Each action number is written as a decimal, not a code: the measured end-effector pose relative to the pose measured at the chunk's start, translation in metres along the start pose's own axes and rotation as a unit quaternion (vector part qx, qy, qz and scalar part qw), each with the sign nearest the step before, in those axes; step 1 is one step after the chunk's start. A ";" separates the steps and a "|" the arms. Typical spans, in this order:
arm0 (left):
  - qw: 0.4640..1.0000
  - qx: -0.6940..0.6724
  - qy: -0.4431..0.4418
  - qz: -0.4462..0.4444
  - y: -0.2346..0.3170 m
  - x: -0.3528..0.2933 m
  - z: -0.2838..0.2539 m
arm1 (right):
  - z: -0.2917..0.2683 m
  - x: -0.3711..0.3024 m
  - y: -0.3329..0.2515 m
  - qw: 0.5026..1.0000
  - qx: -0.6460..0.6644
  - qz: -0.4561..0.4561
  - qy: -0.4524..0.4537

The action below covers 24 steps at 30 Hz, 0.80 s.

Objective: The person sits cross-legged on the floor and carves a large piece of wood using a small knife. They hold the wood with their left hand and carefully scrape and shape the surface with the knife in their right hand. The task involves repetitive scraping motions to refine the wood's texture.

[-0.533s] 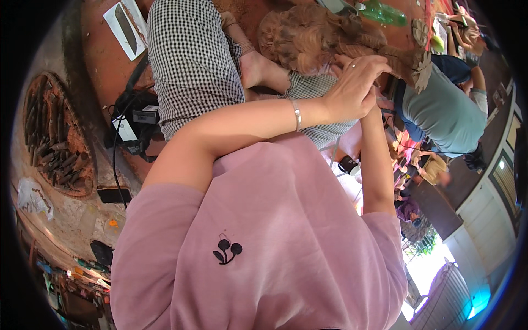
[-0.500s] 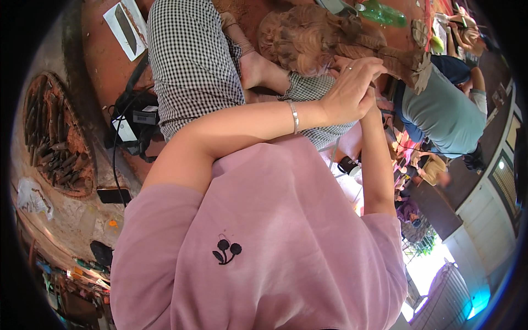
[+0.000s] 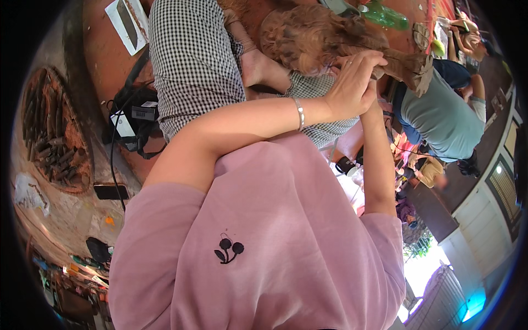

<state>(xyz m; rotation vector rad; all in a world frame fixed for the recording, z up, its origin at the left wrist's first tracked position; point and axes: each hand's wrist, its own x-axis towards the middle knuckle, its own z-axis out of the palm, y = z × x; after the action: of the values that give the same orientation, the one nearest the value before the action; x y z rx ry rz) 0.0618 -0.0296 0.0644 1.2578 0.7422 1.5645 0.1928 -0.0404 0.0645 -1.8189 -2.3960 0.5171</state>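
Note:
A reddish-brown wood carving point(image 3: 300, 38) with curling, layered shapes lies in front of me, its rougher end point(image 3: 415, 69) reaching right. Over its near side is my left hand point(image 3: 347, 85), wearing a ring and a bracelet, its fingers bent and drawn together. A small dark brown end shows beside those fingers, but I cannot make out what it belongs to. My right hand point(image 3: 373, 103) meets the left one from the right. Its fingers are hidden behind the left hand.
Checkered trouser legs point(image 3: 198, 55) and a bare foot point(image 3: 256, 69) are by the carving. Left are a round basket point(image 3: 88, 165) of dark tools, a phone point(image 3: 111, 192), a black bag point(image 3: 147, 129) and a whetstone-like slab point(image 3: 128, 25). A green bottle point(image 3: 385, 15) lies beyond; a person point(image 3: 440, 115) sits right.
My left hand has shifted slightly right along the carving, and its fingers reach a little higher. The whole view has moved slightly. Both hands stay together.

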 end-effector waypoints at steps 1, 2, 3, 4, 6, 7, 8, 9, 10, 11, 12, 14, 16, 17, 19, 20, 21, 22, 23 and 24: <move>1.000 0.000 -0.007 0.006 0.001 0.006 0.000 | -0.001 0.001 0.000 1.000 0.003 0.001 0.000; 1.000 0.000 -0.014 0.013 0.002 0.010 -0.001 | -0.001 0.001 0.000 1.000 0.002 0.000 0.000; 1.000 -0.004 -0.019 0.007 0.002 0.006 -0.001 | 0.000 0.000 -0.001 1.000 0.002 -0.001 0.000; 1.000 -0.007 -0.023 0.003 0.002 0.001 -0.001 | 0.001 -0.001 -0.002 1.000 -0.001 -0.004 0.000; 1.000 -0.009 -0.022 0.002 0.001 -0.008 -0.001 | 0.002 -0.002 -0.003 1.000 0.001 -0.004 0.001; 1.000 -0.011 -0.019 0.002 0.002 -0.012 -0.004 | 0.003 -0.004 -0.004 1.000 0.000 -0.004 0.001; 1.000 -0.012 -0.015 0.002 0.002 -0.015 -0.005 | 0.004 -0.004 -0.003 1.000 0.005 -0.001 0.001; 1.000 -0.010 -0.021 0.014 0.000 -0.012 -0.002 | 0.004 -0.003 -0.003 1.000 0.010 0.002 -0.002; 0.999 -0.006 -0.026 0.024 -0.001 -0.006 -0.002 | 0.002 -0.001 0.001 1.000 0.023 0.006 -0.006; 0.999 -0.002 -0.032 0.034 -0.001 -0.004 -0.002 | 0.003 0.000 0.001 1.000 0.028 0.007 -0.007; 0.999 -0.003 -0.041 0.029 0.000 -0.007 -0.003 | 0.004 0.000 0.001 0.999 0.033 0.007 -0.009; 0.998 -0.007 -0.058 0.026 0.003 -0.010 -0.003 | 0.004 0.001 0.001 0.999 0.034 0.003 -0.003; 0.997 -0.009 -0.077 0.017 0.001 -0.031 -0.006 | 0.007 -0.005 -0.004 0.999 0.045 0.003 0.008; 0.996 -0.015 -0.091 0.010 0.002 -0.038 -0.009 | 0.008 -0.010 -0.005 0.997 0.072 0.018 0.012; 0.996 -0.008 -0.090 0.019 0.000 -0.036 -0.008 | 0.007 -0.014 -0.003 0.968 0.240 0.072 0.020; 0.997 -0.006 -0.076 0.027 0.000 -0.027 -0.006 | 0.007 -0.018 -0.004 0.933 0.343 0.110 0.030; 0.997 -0.003 -0.063 0.034 0.001 -0.022 -0.005 | 0.008 -0.021 -0.005 0.885 0.441 0.146 0.040; 0.997 -0.003 -0.071 0.037 0.002 -0.021 -0.005 | 0.007 -0.022 -0.005 0.825 0.534 0.176 0.049; 0.996 -0.003 -0.080 0.040 0.002 -0.021 -0.007 | 0.008 -0.021 -0.006 0.882 0.446 0.150 0.036; 0.995 -0.002 -0.089 0.043 0.003 -0.021 -0.009 | 0.008 -0.020 -0.009 0.928 0.352 0.121 0.024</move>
<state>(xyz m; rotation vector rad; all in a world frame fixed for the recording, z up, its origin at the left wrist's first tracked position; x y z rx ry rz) 0.0528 -0.0496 0.0570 1.4214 0.5766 1.4989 0.1883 -0.0631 0.0623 -1.7323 -1.6201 1.1563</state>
